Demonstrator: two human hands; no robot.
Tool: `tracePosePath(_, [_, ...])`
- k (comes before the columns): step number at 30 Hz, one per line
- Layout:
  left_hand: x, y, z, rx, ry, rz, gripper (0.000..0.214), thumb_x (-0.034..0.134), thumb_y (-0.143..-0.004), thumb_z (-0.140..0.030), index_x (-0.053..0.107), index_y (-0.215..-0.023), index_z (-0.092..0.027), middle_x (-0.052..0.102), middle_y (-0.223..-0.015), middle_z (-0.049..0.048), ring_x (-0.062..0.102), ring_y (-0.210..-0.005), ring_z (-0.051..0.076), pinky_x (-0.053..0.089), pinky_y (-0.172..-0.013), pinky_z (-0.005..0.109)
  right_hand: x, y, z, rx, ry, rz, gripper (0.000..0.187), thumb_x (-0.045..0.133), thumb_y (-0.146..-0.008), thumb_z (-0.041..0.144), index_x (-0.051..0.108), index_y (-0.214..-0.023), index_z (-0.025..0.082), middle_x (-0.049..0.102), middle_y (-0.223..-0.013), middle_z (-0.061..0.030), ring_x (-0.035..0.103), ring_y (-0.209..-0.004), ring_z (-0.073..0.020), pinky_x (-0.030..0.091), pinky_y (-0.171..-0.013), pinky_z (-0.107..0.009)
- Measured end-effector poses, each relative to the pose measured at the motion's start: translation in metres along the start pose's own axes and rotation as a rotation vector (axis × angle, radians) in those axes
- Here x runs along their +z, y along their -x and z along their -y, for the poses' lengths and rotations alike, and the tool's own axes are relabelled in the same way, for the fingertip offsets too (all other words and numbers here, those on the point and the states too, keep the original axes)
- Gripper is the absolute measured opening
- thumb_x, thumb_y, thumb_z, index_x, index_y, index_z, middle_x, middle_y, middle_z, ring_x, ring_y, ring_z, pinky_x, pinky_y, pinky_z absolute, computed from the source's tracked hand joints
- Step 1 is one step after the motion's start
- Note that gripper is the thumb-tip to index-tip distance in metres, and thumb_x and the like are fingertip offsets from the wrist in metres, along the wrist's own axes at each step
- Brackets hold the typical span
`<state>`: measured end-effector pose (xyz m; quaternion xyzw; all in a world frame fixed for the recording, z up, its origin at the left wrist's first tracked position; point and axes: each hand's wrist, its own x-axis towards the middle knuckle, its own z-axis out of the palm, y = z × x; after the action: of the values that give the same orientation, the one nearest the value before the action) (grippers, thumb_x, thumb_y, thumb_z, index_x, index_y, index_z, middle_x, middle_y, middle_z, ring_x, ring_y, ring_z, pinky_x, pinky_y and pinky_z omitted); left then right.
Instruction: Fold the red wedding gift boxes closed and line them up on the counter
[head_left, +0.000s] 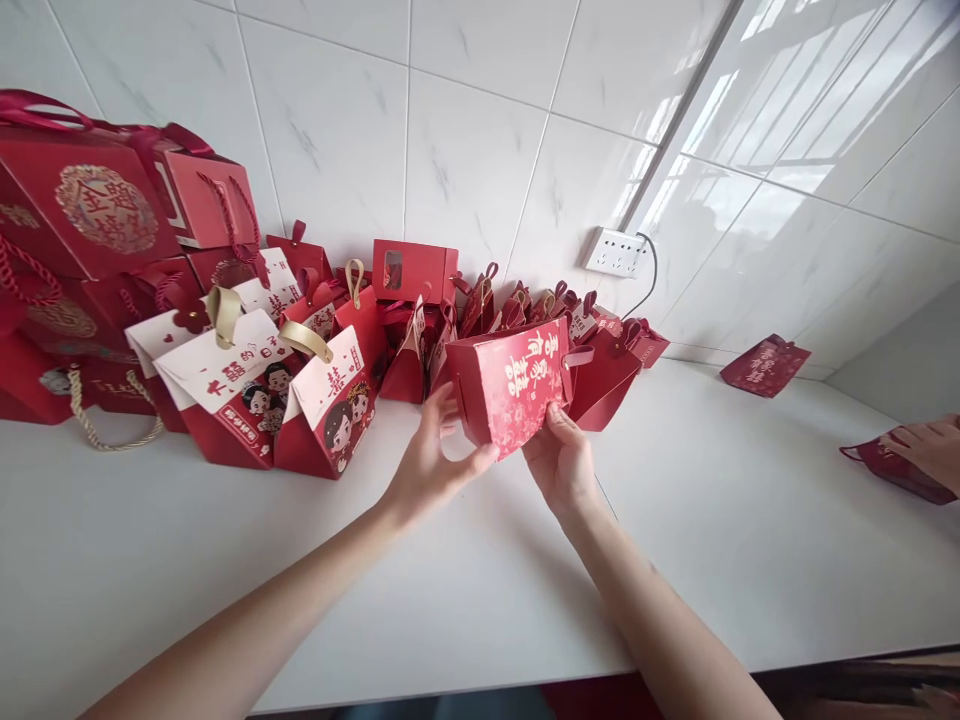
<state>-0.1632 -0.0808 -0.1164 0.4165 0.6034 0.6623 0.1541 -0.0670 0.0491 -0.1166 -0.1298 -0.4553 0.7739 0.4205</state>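
1 red box (pixel 521 385) btwn my hands, held above counter (pixel 720 540); long axis approx. crosswise, ribbon loop (pixel 579 357) to R. R hand (pixel 564 462) grips lower edge; L hand (pixel 424 455) cupped at L end, can't tell if gripping.

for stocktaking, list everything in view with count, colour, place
tiled wall: one, white, back
socket strip: one, white, on wall
cable: one, dark, beside strip
table: one, white, front
gift boxes and bags: many, mostly red, left to centre
held box: one, red, centre
lone box: one, red, back right
strapped package: one, dark red, far right
co-worker's hand: one, bare, on strapped package
left hand: one, bare, held box's left
right hand: one, bare, held box's right
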Motion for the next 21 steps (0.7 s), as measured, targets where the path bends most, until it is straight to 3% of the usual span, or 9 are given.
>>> tracePosePath(3, [0.002, 0.005, -0.006, 0.069, -0.07, 0.053, 0.062, 0.069, -0.072, -0.038, 0.041, -0.124, -0.018, 0.059, -0.121, 0.0126, 0.062, -0.106, 0.025, 0.051, -0.092, 0.04, 0.002, 0.002, -0.008, 0.116, -0.083, 0.054, 0.018, 0.065, -0.073, 0.03, 0.062, -0.089, 0.023, 0.066, -0.088, -0.0026, 0.062, -0.08, -0.0178, 0.056, -0.075, -0.034])
tracePosePath(9, [-0.001, 0.006, -0.004, 0.43, -0.364, -0.061, 0.072, 0.07, -0.07, -0.027, 0.039, -0.134, -0.015, 0.059, -0.117, 0.0122, 0.058, -0.109, 0.026, 0.052, -0.091, 0.036, 0.0, 0.006, -0.016, 0.32, -0.195, 0.174, 0.002, 0.06, -0.072, 0.021, 0.059, -0.071, 0.021, 0.061, -0.067, 0.0, 0.055, -0.057, -0.0149, 0.054, -0.056, -0.03])
tracePosePath(15, [0.0, 0.007, 0.001, 0.848, -0.515, -0.086, 0.078, 0.071, -0.073, -0.021, 0.033, -0.141, -0.017, 0.061, -0.114, 0.0118, 0.058, -0.102, 0.024, 0.054, -0.088, 0.038, 0.007, 0.014, -0.007, 0.242, -0.246, 0.211, 0.026, 0.071, -0.07, 0.046, 0.066, -0.087, 0.028, 0.071, -0.088, 0.0011, 0.064, -0.072, -0.0169, 0.058, -0.066, -0.03])
tracePosePath(19, [0.0, 0.007, 0.0, 0.938, -0.5, -0.041, 0.068, 0.074, -0.074, -0.023, 0.039, -0.131, -0.015, 0.063, -0.114, 0.0139, 0.056, -0.109, 0.025, 0.055, -0.09, 0.04, 0.008, 0.018, 0.003, 0.152, -0.216, 0.239, 0.036, 0.069, -0.07, 0.058, 0.065, -0.097, 0.034, 0.071, -0.097, 0.0021, 0.065, -0.095, -0.0223, 0.054, -0.087, -0.04])
tracePosePath(21, [-0.002, 0.006, -0.001, 0.972, -0.513, -0.015, 0.06, 0.074, -0.075, -0.024, 0.042, -0.126, -0.016, 0.063, -0.115, 0.0134, 0.057, -0.109, 0.024, 0.055, -0.09, 0.04, 0.006, 0.018, 0.005, 0.134, -0.13, 0.218, 0.035, 0.067, -0.073, 0.058, 0.066, -0.096, 0.032, 0.07, -0.097, 0.0005, 0.064, -0.099, -0.0221, 0.052, -0.091, -0.041])
